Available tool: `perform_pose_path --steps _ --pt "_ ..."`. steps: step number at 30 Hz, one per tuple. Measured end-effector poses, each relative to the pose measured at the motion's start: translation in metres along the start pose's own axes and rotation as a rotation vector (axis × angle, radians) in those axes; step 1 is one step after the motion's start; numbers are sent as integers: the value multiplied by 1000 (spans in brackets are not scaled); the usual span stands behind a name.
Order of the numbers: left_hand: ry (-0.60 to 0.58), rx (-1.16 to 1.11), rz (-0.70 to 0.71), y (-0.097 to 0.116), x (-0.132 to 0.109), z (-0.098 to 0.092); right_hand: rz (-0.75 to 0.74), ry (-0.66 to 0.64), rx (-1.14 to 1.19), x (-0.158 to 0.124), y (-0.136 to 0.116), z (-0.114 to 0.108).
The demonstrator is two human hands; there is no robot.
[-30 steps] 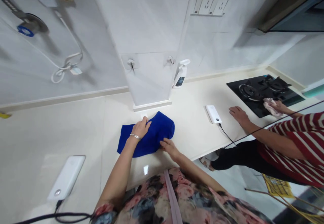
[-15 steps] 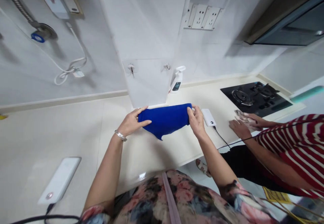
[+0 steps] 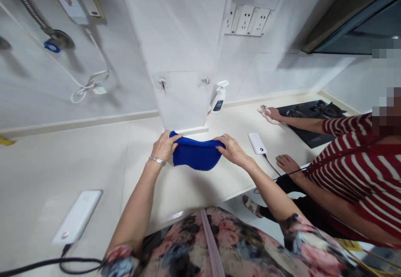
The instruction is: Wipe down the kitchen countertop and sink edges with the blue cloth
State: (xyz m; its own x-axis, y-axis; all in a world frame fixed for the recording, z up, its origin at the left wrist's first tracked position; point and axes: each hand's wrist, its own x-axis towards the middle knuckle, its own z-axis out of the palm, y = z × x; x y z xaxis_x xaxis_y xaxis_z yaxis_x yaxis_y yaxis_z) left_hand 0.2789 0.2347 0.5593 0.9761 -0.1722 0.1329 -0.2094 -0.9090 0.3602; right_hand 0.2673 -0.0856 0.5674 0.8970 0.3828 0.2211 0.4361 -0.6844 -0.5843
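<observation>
A blue cloth (image 3: 197, 155) is stretched between my two hands above the pale countertop (image 3: 147, 202). My left hand (image 3: 165, 146) pinches its upper left corner, thumb on the near side. At the upper right corner, my right hand (image 3: 232, 148) grips it between thumb and fingers. The top edge looks folded over and sags slightly in the middle, while the lower part hangs down. Whether the hem touches the counter I cannot tell. A silver bracelet (image 3: 157, 160) circles my left wrist.
A white spray bottle (image 3: 218, 97) stands by the wall pillar. White power banks with cables lie to the right (image 3: 257, 143) and left (image 3: 78, 216). A co-worker in a striped shirt (image 3: 354, 160) wipes with a pale cloth (image 3: 268, 114) beside the black gas stove (image 3: 308, 133).
My hands have come closer together, and the cloth's top edge is now folded over toward me. The co-worker's hand with the pale cloth has reached farther back toward the wall.
</observation>
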Motion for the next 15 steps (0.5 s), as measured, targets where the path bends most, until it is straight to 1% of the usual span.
perform_pose_path --steps 3,4,5,6,7,8,9,11,12,13,14,15 --pt "243 -41 33 -3 -5 -14 -106 193 -34 5 -16 -2" --pt "315 -54 50 -5 -11 -18 -145 245 -37 3 -20 -2" --pt "364 -61 68 -7 -18 -22 -184 270 -34 -3 -23 -2" --pt "377 -68 84 -10 -27 -24 -223 260 -20 -10 -25 1" --pt "339 -81 95 -13 -38 -24 -254 209 4 -19 -24 5" --pt "248 -105 89 -17 -49 -22 -271 117 39 -30 -21 11" --pt "110 -143 57 -22 -59 -17 -267 -5 80 -42 -17 21" --pt "-247 -240 -76 -34 -79 0 -199 -271 164 -65 -6 45" --pt "-411 -284 -159 -40 -87 10 -146 -380 197 -74 0 58" --pt "-536 -319 -239 -46 -94 22 -93 -458 223 -81 6 72" --pt "-616 -347 -305 -52 -100 33 -44 -505 240 -86 10 85" --pt "-655 -369 -351 -57 -103 43 -5 -528 251 -88 14 96"
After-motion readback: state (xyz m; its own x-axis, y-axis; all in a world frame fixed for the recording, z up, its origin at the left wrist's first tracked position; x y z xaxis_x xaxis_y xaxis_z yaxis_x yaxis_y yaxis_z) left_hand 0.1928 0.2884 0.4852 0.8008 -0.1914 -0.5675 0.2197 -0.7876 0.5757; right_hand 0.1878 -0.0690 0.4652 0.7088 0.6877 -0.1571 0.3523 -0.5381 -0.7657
